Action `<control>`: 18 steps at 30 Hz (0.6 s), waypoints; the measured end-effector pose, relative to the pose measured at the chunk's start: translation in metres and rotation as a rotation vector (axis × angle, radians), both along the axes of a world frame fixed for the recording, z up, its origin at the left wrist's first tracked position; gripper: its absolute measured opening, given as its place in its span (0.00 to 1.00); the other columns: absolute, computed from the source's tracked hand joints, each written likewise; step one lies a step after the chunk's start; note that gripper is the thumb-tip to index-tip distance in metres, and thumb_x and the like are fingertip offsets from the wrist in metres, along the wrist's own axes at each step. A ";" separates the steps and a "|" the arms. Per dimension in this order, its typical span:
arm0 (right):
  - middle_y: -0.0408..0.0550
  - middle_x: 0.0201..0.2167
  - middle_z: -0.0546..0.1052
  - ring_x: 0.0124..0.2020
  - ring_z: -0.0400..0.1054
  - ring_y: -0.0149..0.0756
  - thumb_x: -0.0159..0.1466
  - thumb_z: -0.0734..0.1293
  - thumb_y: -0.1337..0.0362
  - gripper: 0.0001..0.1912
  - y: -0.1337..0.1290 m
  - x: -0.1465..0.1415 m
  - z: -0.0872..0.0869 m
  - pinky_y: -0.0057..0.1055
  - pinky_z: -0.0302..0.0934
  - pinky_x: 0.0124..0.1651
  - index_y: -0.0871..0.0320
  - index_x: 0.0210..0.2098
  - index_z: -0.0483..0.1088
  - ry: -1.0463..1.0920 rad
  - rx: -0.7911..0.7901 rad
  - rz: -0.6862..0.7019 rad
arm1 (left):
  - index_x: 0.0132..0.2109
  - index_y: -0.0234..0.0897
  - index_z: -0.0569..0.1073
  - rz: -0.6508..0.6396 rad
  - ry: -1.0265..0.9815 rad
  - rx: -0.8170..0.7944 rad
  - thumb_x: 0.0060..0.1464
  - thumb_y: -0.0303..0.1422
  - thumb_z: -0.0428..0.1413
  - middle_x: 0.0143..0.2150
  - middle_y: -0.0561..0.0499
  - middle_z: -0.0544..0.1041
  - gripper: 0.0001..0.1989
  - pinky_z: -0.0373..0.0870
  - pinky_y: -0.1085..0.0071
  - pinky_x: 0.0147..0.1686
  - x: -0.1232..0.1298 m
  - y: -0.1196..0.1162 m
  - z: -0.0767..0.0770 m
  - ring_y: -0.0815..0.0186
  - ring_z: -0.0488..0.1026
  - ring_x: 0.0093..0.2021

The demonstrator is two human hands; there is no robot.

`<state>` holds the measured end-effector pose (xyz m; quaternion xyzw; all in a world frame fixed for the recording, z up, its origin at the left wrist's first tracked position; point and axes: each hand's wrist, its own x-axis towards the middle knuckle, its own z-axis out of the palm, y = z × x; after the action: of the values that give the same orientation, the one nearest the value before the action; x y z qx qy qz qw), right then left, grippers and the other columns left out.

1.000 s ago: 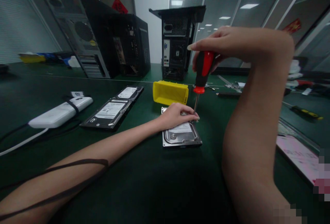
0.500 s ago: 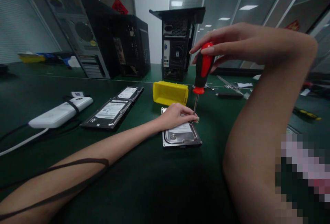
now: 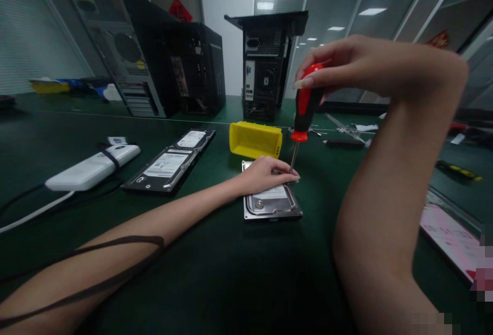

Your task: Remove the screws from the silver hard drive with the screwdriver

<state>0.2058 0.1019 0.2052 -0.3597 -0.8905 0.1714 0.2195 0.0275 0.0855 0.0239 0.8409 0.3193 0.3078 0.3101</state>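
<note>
A silver hard drive [image 3: 274,207] lies flat on the dark green table with its label partly covered. My left hand [image 3: 265,175] rests across it, fingers bent and closed against its far right edge, holding it down. My right hand [image 3: 335,68] is raised above and grips the top of a red and black screwdriver [image 3: 307,106], thumb on the near side. The screwdriver stands nearly upright, leaning slightly right at the handle. Its shaft runs down to my left fingertips, where the tip is hidden.
Behind the drive sits a yellow plastic bin [image 3: 255,140]. More hard drives [image 3: 167,164] and a white power strip [image 3: 92,168] lie left. Computer cases [image 3: 264,68] stand at the back. Tools [image 3: 458,171] and a pink-screened device [image 3: 450,235] are on the right.
My right fingers have curled further around the screwdriver's top, and the handle now leans a little more to the right. My left hand stays on the hard drive.
</note>
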 end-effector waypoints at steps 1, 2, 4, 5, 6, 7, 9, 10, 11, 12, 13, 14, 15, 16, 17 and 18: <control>0.44 0.34 0.79 0.34 0.73 0.27 0.63 0.70 0.58 0.09 0.001 0.000 0.000 0.17 0.69 0.31 0.56 0.38 0.76 -0.005 -0.005 0.011 | 0.46 0.30 0.81 0.010 -0.008 -0.008 0.60 0.35 0.58 0.43 0.44 0.83 0.13 0.70 0.73 0.41 0.000 0.000 0.000 0.64 0.79 0.42; 0.44 0.34 0.79 0.34 0.73 0.27 0.63 0.70 0.57 0.09 0.002 0.000 0.000 0.17 0.69 0.31 0.56 0.38 0.76 -0.005 -0.011 0.019 | 0.46 0.31 0.81 0.021 -0.017 -0.014 0.60 0.35 0.58 0.43 0.45 0.83 0.13 0.70 0.73 0.41 0.000 0.000 -0.001 0.64 0.79 0.42; 0.45 0.35 0.79 0.33 0.73 0.28 0.63 0.70 0.56 0.10 0.005 0.000 0.000 0.18 0.69 0.30 0.56 0.37 0.75 0.000 -0.033 0.031 | 0.46 0.32 0.81 0.039 -0.036 -0.027 0.60 0.36 0.58 0.44 0.46 0.83 0.13 0.69 0.73 0.41 0.000 0.001 -0.001 0.65 0.78 0.42; 0.46 0.35 0.79 0.33 0.74 0.28 0.63 0.70 0.56 0.10 0.006 -0.001 0.000 0.18 0.69 0.30 0.56 0.37 0.75 0.003 -0.045 0.033 | 0.46 0.33 0.81 0.045 -0.041 -0.032 0.60 0.36 0.58 0.44 0.46 0.83 0.13 0.69 0.73 0.41 0.000 0.001 -0.002 0.65 0.78 0.42; 0.46 0.35 0.79 0.34 0.74 0.29 0.62 0.70 0.56 0.10 0.008 -0.001 0.001 0.18 0.69 0.29 0.56 0.37 0.75 0.005 -0.057 0.034 | 0.45 0.33 0.81 0.051 -0.042 -0.036 0.60 0.37 0.58 0.44 0.46 0.83 0.13 0.69 0.73 0.40 -0.001 0.001 -0.002 0.65 0.78 0.42; 0.46 0.35 0.79 0.34 0.74 0.30 0.62 0.70 0.56 0.10 0.009 -0.001 0.001 0.19 0.70 0.29 0.56 0.36 0.74 0.005 -0.066 0.037 | 0.45 0.33 0.82 0.055 -0.038 -0.040 0.60 0.38 0.58 0.44 0.46 0.83 0.13 0.69 0.74 0.39 -0.001 0.002 -0.002 0.65 0.78 0.42; 0.47 0.36 0.79 0.35 0.74 0.31 0.62 0.70 0.55 0.10 0.012 0.000 0.001 0.19 0.70 0.30 0.55 0.36 0.73 0.001 -0.078 0.038 | 0.44 0.32 0.82 0.054 -0.026 -0.047 0.61 0.38 0.58 0.42 0.46 0.83 0.14 0.68 0.74 0.37 -0.001 0.002 -0.002 0.65 0.78 0.41; 0.47 0.36 0.79 0.35 0.75 0.32 0.61 0.70 0.54 0.11 0.013 0.001 0.001 0.20 0.71 0.30 0.55 0.36 0.73 0.004 -0.080 0.035 | 0.43 0.32 0.82 0.050 -0.020 -0.048 0.61 0.38 0.58 0.42 0.45 0.83 0.14 0.68 0.74 0.36 -0.002 0.002 -0.002 0.65 0.78 0.40; 0.47 0.37 0.79 0.36 0.75 0.33 0.61 0.71 0.54 0.11 0.013 0.002 0.001 0.21 0.71 0.30 0.55 0.36 0.72 0.004 -0.084 0.031 | 0.43 0.32 0.82 0.042 -0.019 -0.049 0.61 0.38 0.57 0.41 0.45 0.84 0.14 0.68 0.74 0.36 -0.002 0.002 -0.001 0.65 0.78 0.40; 0.47 0.38 0.79 0.38 0.75 0.33 0.61 0.71 0.53 0.12 0.014 0.002 0.000 0.21 0.72 0.31 0.54 0.36 0.72 0.005 -0.090 0.028 | 0.43 0.32 0.82 0.032 -0.019 -0.051 0.61 0.37 0.57 0.41 0.45 0.84 0.13 0.68 0.74 0.36 -0.002 0.003 -0.001 0.65 0.79 0.40; 0.47 0.39 0.79 0.39 0.75 0.34 0.61 0.71 0.53 0.12 0.014 0.003 0.000 0.22 0.72 0.32 0.54 0.37 0.72 0.003 -0.098 0.026 | 0.43 0.32 0.82 0.023 -0.022 -0.053 0.61 0.36 0.57 0.41 0.45 0.84 0.13 0.68 0.74 0.37 -0.003 0.003 -0.001 0.65 0.79 0.40; 0.46 0.40 0.79 0.40 0.75 0.35 0.61 0.70 0.53 0.12 0.015 0.003 0.000 0.23 0.72 0.32 0.54 0.38 0.72 0.002 -0.105 0.025 | 0.42 0.31 0.82 0.017 -0.026 -0.055 0.61 0.36 0.57 0.41 0.45 0.84 0.13 0.68 0.74 0.37 -0.003 0.003 0.000 0.65 0.79 0.40; 0.46 0.40 0.79 0.41 0.75 0.35 0.62 0.70 0.54 0.11 0.015 0.002 0.000 0.23 0.73 0.33 0.54 0.38 0.72 -0.002 -0.109 0.026 | 0.42 0.31 0.82 0.015 -0.033 -0.056 0.61 0.35 0.57 0.41 0.44 0.84 0.13 0.69 0.74 0.38 -0.003 0.003 0.000 0.65 0.79 0.40; 0.46 0.41 0.79 0.41 0.75 0.34 0.62 0.69 0.55 0.10 0.014 0.001 0.000 0.22 0.72 0.33 0.54 0.39 0.73 -0.010 -0.110 0.026 | 0.42 0.31 0.82 0.013 -0.037 -0.057 0.61 0.35 0.57 0.42 0.44 0.84 0.12 0.69 0.74 0.38 -0.003 0.003 0.000 0.65 0.79 0.41; 0.46 0.41 0.79 0.41 0.75 0.34 0.63 0.69 0.56 0.10 0.013 0.000 0.000 0.22 0.72 0.33 0.54 0.40 0.73 -0.017 -0.106 0.019 | 0.42 0.31 0.82 0.012 -0.040 -0.057 0.61 0.35 0.57 0.42 0.44 0.84 0.13 0.69 0.74 0.38 -0.003 0.003 0.000 0.65 0.80 0.41; 0.45 0.41 0.79 0.41 0.75 0.33 0.64 0.68 0.56 0.10 0.012 -0.001 0.000 0.21 0.72 0.32 0.54 0.40 0.74 -0.022 -0.101 0.008 | 0.43 0.31 0.82 0.011 -0.041 -0.056 0.62 0.35 0.57 0.41 0.44 0.84 0.13 0.69 0.74 0.38 -0.003 0.004 -0.001 0.65 0.80 0.41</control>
<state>0.2046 0.1138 0.2056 -0.3685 -0.8847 0.2129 0.1905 0.0246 0.0891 0.0232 0.8236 0.3259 0.3176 0.3384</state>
